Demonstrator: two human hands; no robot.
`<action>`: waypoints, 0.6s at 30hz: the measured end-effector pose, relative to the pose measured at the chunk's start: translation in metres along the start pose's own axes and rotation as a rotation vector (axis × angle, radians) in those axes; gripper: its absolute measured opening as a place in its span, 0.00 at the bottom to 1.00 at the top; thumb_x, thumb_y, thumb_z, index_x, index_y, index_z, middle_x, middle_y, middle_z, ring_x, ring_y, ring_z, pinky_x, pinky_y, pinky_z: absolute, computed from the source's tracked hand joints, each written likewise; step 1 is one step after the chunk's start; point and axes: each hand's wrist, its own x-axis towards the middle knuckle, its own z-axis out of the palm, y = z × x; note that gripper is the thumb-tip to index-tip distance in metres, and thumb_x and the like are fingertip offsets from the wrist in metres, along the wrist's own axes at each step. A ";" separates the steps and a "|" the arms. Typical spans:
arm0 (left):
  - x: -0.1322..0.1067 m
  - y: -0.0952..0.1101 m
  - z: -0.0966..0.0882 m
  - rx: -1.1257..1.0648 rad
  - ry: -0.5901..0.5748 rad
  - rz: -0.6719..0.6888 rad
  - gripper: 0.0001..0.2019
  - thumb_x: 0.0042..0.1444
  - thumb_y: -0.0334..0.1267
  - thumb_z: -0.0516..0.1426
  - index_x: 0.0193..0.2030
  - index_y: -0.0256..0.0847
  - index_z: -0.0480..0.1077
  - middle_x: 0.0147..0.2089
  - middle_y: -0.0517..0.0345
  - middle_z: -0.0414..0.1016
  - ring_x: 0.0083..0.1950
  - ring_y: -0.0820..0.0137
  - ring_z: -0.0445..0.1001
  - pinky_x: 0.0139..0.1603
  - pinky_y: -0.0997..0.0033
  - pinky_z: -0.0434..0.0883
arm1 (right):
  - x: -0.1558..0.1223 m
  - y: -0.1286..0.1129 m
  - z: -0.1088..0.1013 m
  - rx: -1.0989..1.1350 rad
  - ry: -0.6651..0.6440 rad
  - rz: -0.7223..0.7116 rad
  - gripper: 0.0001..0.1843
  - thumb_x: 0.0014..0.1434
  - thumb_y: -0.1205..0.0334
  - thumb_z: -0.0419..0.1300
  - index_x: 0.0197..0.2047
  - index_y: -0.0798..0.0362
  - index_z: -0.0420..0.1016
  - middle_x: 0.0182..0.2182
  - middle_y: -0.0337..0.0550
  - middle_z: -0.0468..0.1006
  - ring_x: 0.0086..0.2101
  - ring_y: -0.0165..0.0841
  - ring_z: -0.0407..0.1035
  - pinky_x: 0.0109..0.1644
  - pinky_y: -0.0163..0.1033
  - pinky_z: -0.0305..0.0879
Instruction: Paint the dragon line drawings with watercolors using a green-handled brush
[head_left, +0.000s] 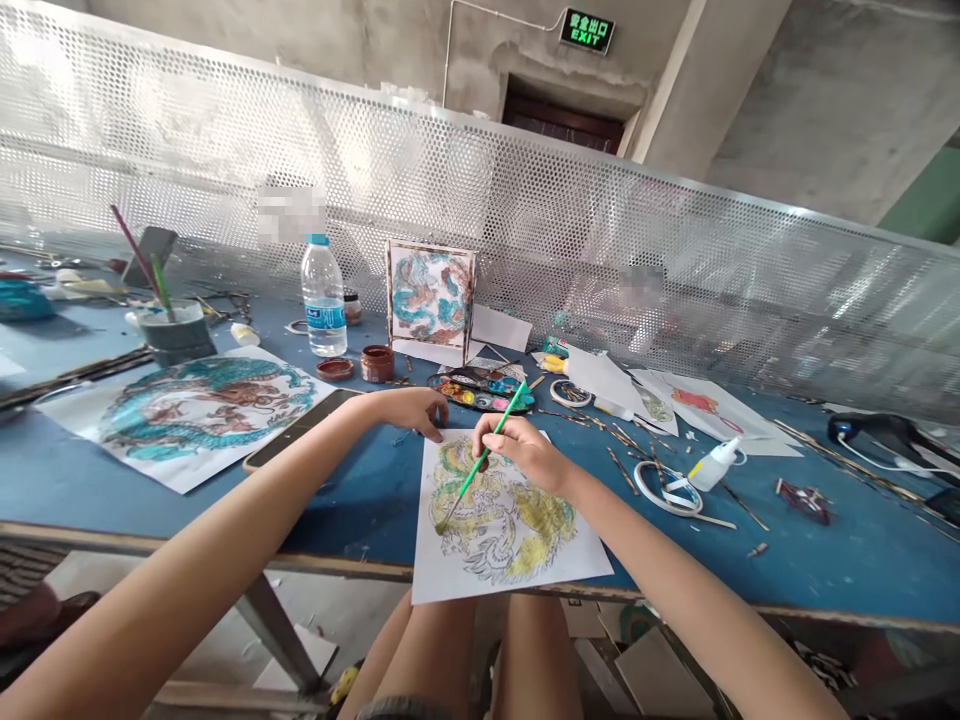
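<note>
My right hand (525, 452) is closed round a thin green paintbrush (491, 445). The brush slants down to the left, its tip at the left part of a dragon drawing on a white sheet (442, 575). Yellow and green paint covers parts of the drawing. At the top left corner of that sheet is my left hand (414, 408), fingers bent down and a little apart, with nothing visible in them. Just beyond both hands lies a paint palette (480, 390) with several colours. A brown paint jar (377, 364) stands open, its lid (334, 370) beside it.
A water bottle (324, 310) and a framed dragon picture (431, 300) stand at the back. Left are a painted sheet (180, 470), a dark flat device (300, 430) and a brush cup (176, 335). Right are a glue bottle (714, 464), tape roll (664, 490) and scattered twigs.
</note>
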 end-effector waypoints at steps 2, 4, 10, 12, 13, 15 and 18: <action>-0.001 0.001 0.000 0.000 0.000 0.004 0.24 0.41 0.52 0.59 0.41 0.36 0.69 0.31 0.58 0.72 0.32 0.69 0.69 0.31 0.75 0.63 | -0.001 0.000 0.000 -0.037 0.007 0.006 0.12 0.59 0.56 0.51 0.32 0.56 0.66 0.29 0.40 0.66 0.30 0.29 0.64 0.38 0.37 0.63; -0.001 0.001 0.000 -0.002 -0.001 0.006 0.25 0.40 0.52 0.59 0.42 0.36 0.69 0.31 0.58 0.72 0.32 0.69 0.69 0.31 0.75 0.64 | -0.002 0.000 0.001 -0.065 0.015 0.001 0.12 0.59 0.56 0.51 0.33 0.56 0.66 0.30 0.41 0.65 0.31 0.29 0.64 0.38 0.37 0.63; -0.001 0.000 0.001 -0.029 0.009 0.009 0.27 0.39 0.54 0.60 0.41 0.35 0.69 0.32 0.57 0.71 0.32 0.69 0.69 0.31 0.74 0.63 | -0.003 -0.004 0.004 -0.237 0.055 -0.064 0.11 0.61 0.57 0.49 0.34 0.55 0.66 0.30 0.40 0.66 0.32 0.29 0.65 0.38 0.36 0.62; -0.001 0.000 0.000 -0.030 0.008 0.007 0.25 0.39 0.53 0.59 0.41 0.36 0.68 0.32 0.58 0.71 0.32 0.69 0.69 0.31 0.74 0.63 | -0.003 -0.005 0.003 -0.330 0.073 -0.089 0.11 0.62 0.57 0.48 0.34 0.55 0.66 0.30 0.39 0.66 0.31 0.29 0.65 0.37 0.35 0.60; -0.001 0.001 0.000 -0.029 0.006 0.006 0.24 0.40 0.52 0.59 0.40 0.36 0.68 0.32 0.58 0.71 0.32 0.69 0.69 0.31 0.74 0.63 | -0.003 -0.005 0.002 -0.374 0.082 -0.102 0.12 0.62 0.57 0.48 0.34 0.54 0.66 0.29 0.39 0.66 0.31 0.29 0.64 0.37 0.35 0.60; -0.001 0.002 0.000 -0.027 0.000 0.005 0.23 0.40 0.51 0.59 0.40 0.36 0.68 0.32 0.58 0.71 0.33 0.69 0.69 0.31 0.74 0.63 | -0.002 -0.005 0.000 -0.432 0.095 -0.122 0.12 0.62 0.56 0.48 0.33 0.54 0.66 0.29 0.39 0.67 0.30 0.29 0.63 0.36 0.35 0.59; -0.001 0.003 -0.001 -0.023 -0.002 0.011 0.22 0.41 0.50 0.59 0.40 0.36 0.68 0.33 0.57 0.71 0.33 0.68 0.69 0.32 0.74 0.63 | -0.002 -0.004 -0.001 -0.420 0.115 -0.119 0.12 0.62 0.56 0.47 0.34 0.55 0.66 0.29 0.39 0.67 0.30 0.28 0.63 0.36 0.34 0.59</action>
